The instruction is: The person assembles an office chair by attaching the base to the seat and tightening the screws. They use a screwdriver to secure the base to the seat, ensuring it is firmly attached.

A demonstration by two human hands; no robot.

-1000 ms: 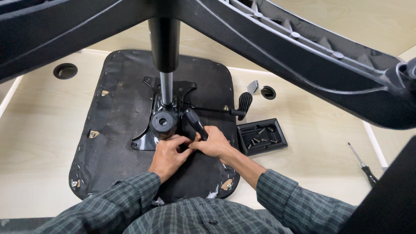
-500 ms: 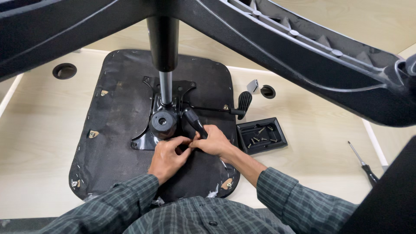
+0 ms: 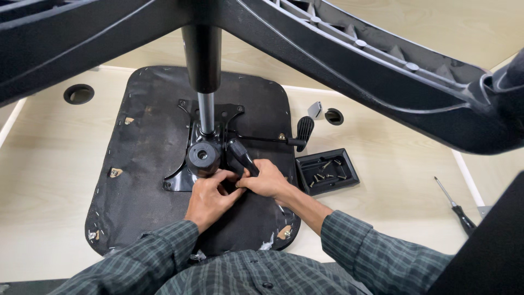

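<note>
While both hands crowd together at the near edge of the chair's tilt mechanism [image 3: 204, 158], the person's plaid sleeves frame the work from six o'clock. The left hand [image 3: 210, 196] has its fingers curled in against the metal plate just below the round black knob [image 3: 203, 158]; whether it pinches anything small I cannot tell. The right hand [image 3: 266, 180] has its grip closed around the lower end of a black tool handle [image 3: 240, 157], which slants up toward eleven o'clock, its long axis running from the palm toward the knob. That handle looks rigid and ribbed, easy to hold firmly low down, as it is now.

The mechanism sits bolted at the centre of the upturned seat pan [image 3: 142, 164], a broad black board that looks heavy and stiff, with torn fabric stapled round its edge, lying flat on the pale wooden desk [image 3: 49, 180]. From the mechanism a thin lever rod [image 3: 262, 139] points toward three o'clock, ending in a paddle [image 3: 304, 131]. At three o'clock lies a small black tray of screws [image 3: 326, 171]; farther right, a screwdriver [image 3: 456, 206]. The gas cylinder [image 3: 202, 71] rises toward the star base [image 3: 349, 60] overhead.
</note>
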